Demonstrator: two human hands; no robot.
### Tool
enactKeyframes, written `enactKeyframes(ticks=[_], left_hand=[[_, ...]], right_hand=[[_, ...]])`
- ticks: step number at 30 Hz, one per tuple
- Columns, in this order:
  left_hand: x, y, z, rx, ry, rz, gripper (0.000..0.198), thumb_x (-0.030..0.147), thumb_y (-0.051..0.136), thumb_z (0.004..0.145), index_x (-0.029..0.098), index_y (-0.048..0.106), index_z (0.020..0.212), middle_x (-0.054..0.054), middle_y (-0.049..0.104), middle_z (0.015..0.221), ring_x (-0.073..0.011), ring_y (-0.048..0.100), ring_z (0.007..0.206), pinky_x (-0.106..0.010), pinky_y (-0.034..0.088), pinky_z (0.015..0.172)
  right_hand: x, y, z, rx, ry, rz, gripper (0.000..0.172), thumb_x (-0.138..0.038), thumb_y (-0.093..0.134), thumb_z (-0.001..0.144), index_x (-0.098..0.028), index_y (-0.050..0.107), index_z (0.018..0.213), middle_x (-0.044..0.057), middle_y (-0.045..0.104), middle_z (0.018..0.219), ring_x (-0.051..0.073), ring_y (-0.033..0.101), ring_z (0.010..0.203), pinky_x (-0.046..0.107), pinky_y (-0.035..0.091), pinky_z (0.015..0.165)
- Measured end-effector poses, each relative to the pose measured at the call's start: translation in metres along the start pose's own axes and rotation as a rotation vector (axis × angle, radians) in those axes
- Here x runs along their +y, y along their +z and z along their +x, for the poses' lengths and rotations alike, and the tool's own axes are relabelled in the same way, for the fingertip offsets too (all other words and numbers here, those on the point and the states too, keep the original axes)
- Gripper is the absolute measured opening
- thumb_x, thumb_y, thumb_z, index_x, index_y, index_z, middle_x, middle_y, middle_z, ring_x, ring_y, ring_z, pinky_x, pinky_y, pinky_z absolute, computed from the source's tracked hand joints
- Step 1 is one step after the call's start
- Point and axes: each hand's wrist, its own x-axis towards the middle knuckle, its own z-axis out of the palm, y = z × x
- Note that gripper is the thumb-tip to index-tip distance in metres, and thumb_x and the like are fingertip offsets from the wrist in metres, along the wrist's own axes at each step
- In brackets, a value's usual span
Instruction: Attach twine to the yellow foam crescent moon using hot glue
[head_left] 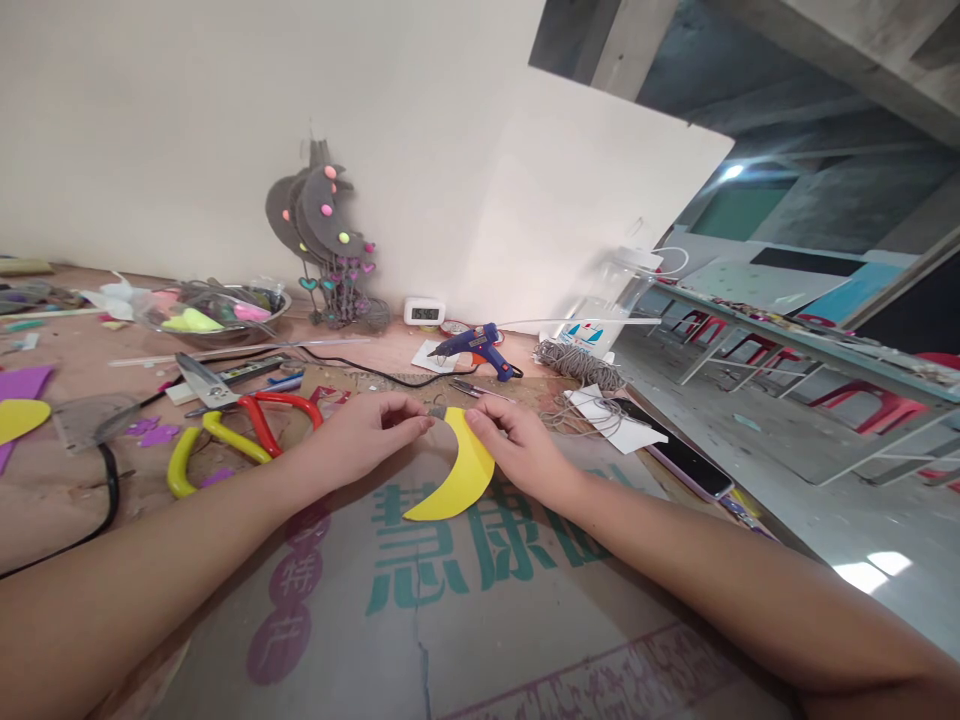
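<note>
A flat yellow crescent moon cutout (461,475) is in front of me above the printed cardboard, its lower tip pointing left. My right hand (517,440) grips its right edge near the top, thumb laid over the face. Close to the upper tip, my left hand (379,435) has thumb and forefinger pinched together; whatever they hold is too small to make out. A small grey patch (437,411) shows at the crescent's top between both hands. Just beyond lie a blue glue gun (480,348) and a pen (480,390).
Scissors with red and yellow handles (281,420) lie left of my left forearm. Behind are a bowl of colourful bits (202,310), grey moon ornaments (322,220) and a digital clock (424,311). Grey yarn (577,365) and a phone (682,455) lie to the right.
</note>
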Motion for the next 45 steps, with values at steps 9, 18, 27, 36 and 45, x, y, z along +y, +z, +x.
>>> enactKeyframes(ticks=[9, 18, 27, 36, 45], left_hand=[[-0.003, -0.0027, 0.0012, 0.029, 0.083, -0.012, 0.027, 0.03, 0.031, 0.084, 0.019, 0.045, 0.064, 0.004, 0.05, 0.062, -0.0122, 0.047, 0.063, -0.023, 0.035, 0.059], [-0.0039, -0.0031, 0.0024, -0.004, 0.03, -0.085, 0.031, 0.041, 0.041, 0.081, 0.019, 0.062, 0.074, 0.002, 0.062, 0.071, -0.0136, 0.054, 0.068, -0.022, 0.039, 0.06], [-0.0027, -0.0003, -0.0007, 0.01, -0.031, -0.145, 0.028, 0.044, 0.057, 0.069, 0.018, 0.063, 0.074, 0.001, 0.062, 0.069, -0.0136, 0.054, 0.063, -0.022, 0.039, 0.053], [-0.007, 0.0002, 0.0022, -0.018, -0.018, -0.332, 0.031, 0.035, 0.043, 0.08, 0.018, 0.057, 0.102, 0.0, 0.064, 0.067, -0.0139, 0.059, 0.066, -0.026, 0.045, 0.066], [-0.0035, -0.0006, 0.0001, -0.032, -0.129, -0.324, 0.032, 0.043, 0.055, 0.071, 0.016, 0.061, 0.088, -0.004, 0.069, 0.077, -0.0172, 0.062, 0.074, -0.028, 0.045, 0.068]], right_hand=[[0.0011, 0.0, 0.0004, -0.008, -0.006, -0.007, 0.029, -0.034, 0.036, 0.088, -0.017, 0.04, 0.065, -0.003, 0.037, 0.06, 0.009, 0.036, 0.057, 0.022, 0.028, 0.053], [0.0006, 0.0, 0.0005, -0.015, 0.003, -0.006, 0.029, -0.034, 0.036, 0.087, -0.017, 0.041, 0.064, -0.003, 0.038, 0.06, 0.009, 0.036, 0.057, 0.021, 0.028, 0.053], [0.0007, -0.0006, 0.0004, -0.026, 0.013, -0.011, 0.029, -0.035, 0.036, 0.087, -0.017, 0.044, 0.066, -0.002, 0.041, 0.06, 0.009, 0.038, 0.057, 0.022, 0.029, 0.053], [0.0002, 0.0002, 0.0007, -0.021, 0.01, -0.011, 0.03, -0.035, 0.036, 0.087, -0.017, 0.042, 0.064, -0.003, 0.038, 0.059, 0.009, 0.035, 0.056, 0.021, 0.028, 0.052], [0.0018, 0.0003, 0.0006, -0.032, 0.011, -0.022, 0.03, -0.035, 0.036, 0.087, -0.017, 0.043, 0.065, -0.003, 0.04, 0.06, 0.009, 0.037, 0.057, 0.021, 0.028, 0.053]])
